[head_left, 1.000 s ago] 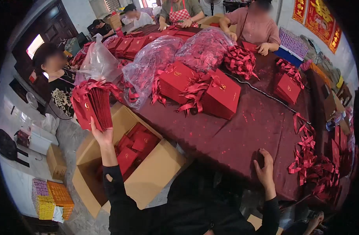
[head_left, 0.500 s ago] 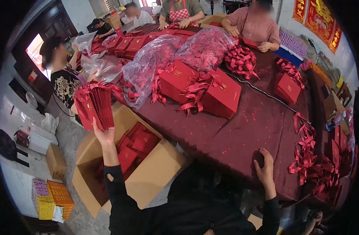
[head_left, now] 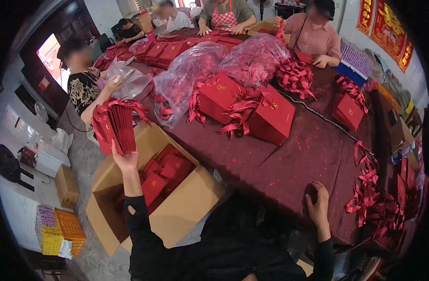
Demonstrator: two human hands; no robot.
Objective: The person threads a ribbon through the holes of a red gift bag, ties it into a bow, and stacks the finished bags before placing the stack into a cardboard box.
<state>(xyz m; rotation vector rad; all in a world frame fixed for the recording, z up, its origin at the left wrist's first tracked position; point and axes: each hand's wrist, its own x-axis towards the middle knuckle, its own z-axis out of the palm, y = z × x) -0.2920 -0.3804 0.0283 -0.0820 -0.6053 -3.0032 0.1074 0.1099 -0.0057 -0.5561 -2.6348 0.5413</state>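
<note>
My left hand [head_left: 126,159] is closed around the lower end of a stack of red gift bags [head_left: 115,127], raised upright above the far side of a cardboard box [head_left: 188,203]. Red ribbon handles droop from the top of that stack. Inside the box lie more red bags [head_left: 154,186], loosely piled. My right hand [head_left: 319,202] rests with fingers apart on the dark red tablecloth [head_left: 270,180], near the table's front edge, holding nothing. Two bundles of red bags [head_left: 270,114] with ribbons lie farther up the table.
Clear plastic sacks of red ribbon [head_left: 188,70] sit mid-table. Ribbon strands [head_left: 366,187] and another bag bundle [head_left: 349,112] lie on the right. A person [head_left: 81,93] at the left handles a plastic bag [head_left: 130,80]; several others work along the far side.
The view has shifted slightly. The person on the left has brought the clear plastic bag lower and closer together. At the far right, a person's hand has risen with red ribbon. My hands stay put.
</note>
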